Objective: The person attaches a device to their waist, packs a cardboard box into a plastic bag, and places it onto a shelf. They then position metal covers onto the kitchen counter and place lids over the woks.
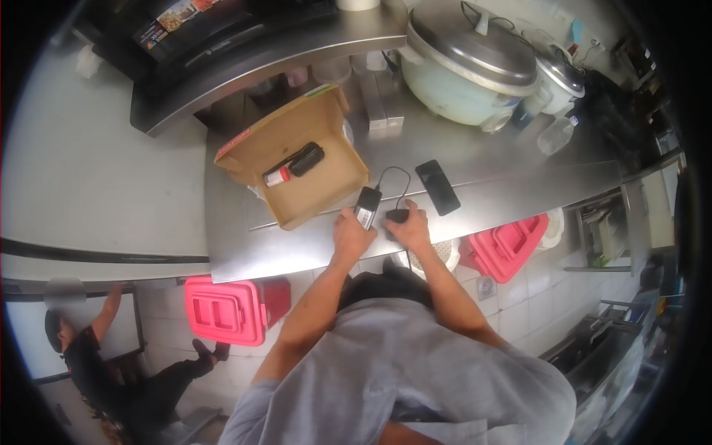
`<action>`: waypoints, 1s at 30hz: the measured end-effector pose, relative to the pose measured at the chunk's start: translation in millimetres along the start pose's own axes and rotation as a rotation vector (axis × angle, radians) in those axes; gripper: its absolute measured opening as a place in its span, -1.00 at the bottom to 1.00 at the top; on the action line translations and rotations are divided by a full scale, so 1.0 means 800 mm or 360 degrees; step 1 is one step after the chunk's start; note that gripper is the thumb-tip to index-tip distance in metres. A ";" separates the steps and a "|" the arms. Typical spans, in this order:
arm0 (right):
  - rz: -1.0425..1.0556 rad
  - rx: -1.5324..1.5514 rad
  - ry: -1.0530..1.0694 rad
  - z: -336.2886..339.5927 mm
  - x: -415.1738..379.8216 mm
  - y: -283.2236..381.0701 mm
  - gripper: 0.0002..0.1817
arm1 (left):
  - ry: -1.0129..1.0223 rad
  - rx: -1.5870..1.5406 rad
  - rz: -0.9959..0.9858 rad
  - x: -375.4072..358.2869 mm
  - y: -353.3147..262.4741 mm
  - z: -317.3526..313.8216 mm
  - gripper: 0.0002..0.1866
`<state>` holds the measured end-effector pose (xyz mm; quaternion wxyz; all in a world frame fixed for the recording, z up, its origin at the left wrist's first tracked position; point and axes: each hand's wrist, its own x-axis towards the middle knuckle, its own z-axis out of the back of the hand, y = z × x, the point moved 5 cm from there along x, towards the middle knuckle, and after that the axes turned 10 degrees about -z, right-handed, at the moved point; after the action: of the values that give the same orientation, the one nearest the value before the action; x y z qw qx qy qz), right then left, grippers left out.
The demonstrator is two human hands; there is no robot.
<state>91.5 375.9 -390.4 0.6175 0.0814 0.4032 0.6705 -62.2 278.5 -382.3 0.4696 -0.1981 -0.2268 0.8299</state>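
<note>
My left hand (351,231) grips a black handheld device (367,204) with a white label, near the front edge of the steel counter (297,248). A thin black cable (401,171) loops from the device's top to a small black object (398,216), around which the fingers of my right hand (411,227) are closed. Right of my hands a dark phone (438,188) lies flat. To the left an open cardboard box (315,196) holds a black item (306,159) and a red and white item (277,176).
Large cookers (463,81) and a plastic bottle (558,136) stand at the back right. A steel shelf (297,55) overhangs the back left. Red lidded bins (222,310) are below the counter. Another person (111,371) is at the lower left.
</note>
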 end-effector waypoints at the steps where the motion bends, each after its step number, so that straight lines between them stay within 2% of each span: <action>1: -0.0032 0.0123 0.0021 -0.003 0.005 -0.006 -0.07 | 0.0020 0.0010 0.0042 -0.006 0.002 -0.002 -0.27; 2: -0.0114 0.0551 0.0190 -0.002 0.007 -0.004 -0.16 | 0.0038 0.0017 0.0085 -0.010 0.003 -0.002 -0.27; 5: 0.0030 0.0719 0.0182 -0.003 0.007 0.020 -0.16 | 0.0090 -0.0263 0.0283 -0.014 0.005 -0.009 -0.23; 6: 0.0030 0.0828 0.0278 -0.010 0.011 0.026 -0.18 | 0.0116 -0.0527 0.0301 -0.014 0.005 -0.015 -0.21; 8: 0.0019 0.0685 0.0271 -0.008 0.007 0.041 -0.16 | 0.0165 -0.1063 0.0332 -0.016 0.001 -0.024 -0.17; 11: 0.0042 0.0523 0.0321 0.002 0.004 0.058 -0.13 | 0.0529 -0.1224 0.0540 -0.026 -0.003 -0.029 -0.21; 12: 0.0050 0.0477 0.0349 0.002 0.004 0.059 -0.12 | 0.0552 -0.1398 0.0546 -0.028 0.002 -0.036 -0.25; 14: 0.0019 0.0832 0.0698 -0.002 0.005 0.051 -0.10 | 0.0595 -0.1748 0.0565 -0.038 0.011 -0.048 -0.33; 16: 0.0035 0.1149 0.0996 0.000 -0.002 0.038 -0.06 | 0.0646 -0.1901 0.0421 -0.042 0.012 -0.046 -0.37; 17: 0.0086 0.1038 0.0984 -0.005 -0.002 0.032 -0.05 | 0.0679 -0.1982 0.0364 -0.048 0.004 -0.042 -0.39; 19: 0.0153 0.0825 0.0966 -0.022 -0.002 0.017 -0.03 | 0.0542 -0.2169 0.0493 -0.055 0.016 -0.063 -0.38; 20: 0.0001 0.0759 0.0976 -0.019 -0.013 0.017 -0.01 | 0.0496 -0.2242 0.0479 -0.058 0.013 -0.067 -0.36; 21: -0.0041 0.1001 0.1191 -0.015 -0.029 0.026 0.02 | 0.0455 -0.2312 0.0475 -0.067 0.007 -0.066 -0.33; 23: 0.0038 0.1106 0.1340 -0.015 -0.030 0.023 0.03 | 0.0393 -0.2262 0.0347 -0.075 -0.022 -0.038 -0.28; 26: 0.0235 0.1304 0.1571 0.010 -0.038 0.036 0.01 | 0.0515 -0.1721 0.0125 -0.080 -0.031 -0.021 -0.25; 27: 0.0188 0.1440 0.1716 0.018 -0.040 0.035 0.01 | 0.0524 -0.1507 0.0055 -0.080 -0.037 -0.006 -0.24; 28: 0.0147 0.1577 0.1864 0.028 -0.038 0.033 0.00 | 0.0573 -0.1307 -0.0064 -0.088 -0.043 0.013 -0.35; 30: -0.0011 0.1784 0.2101 0.037 -0.042 0.018 0.03 | 0.0716 -0.1078 -0.0122 -0.108 -0.018 0.026 -0.42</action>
<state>105.7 360.3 -348.7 0.1279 -0.0334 0.9506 0.2809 -21.9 206.3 -347.0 0.4462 -0.5096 -0.3861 0.6262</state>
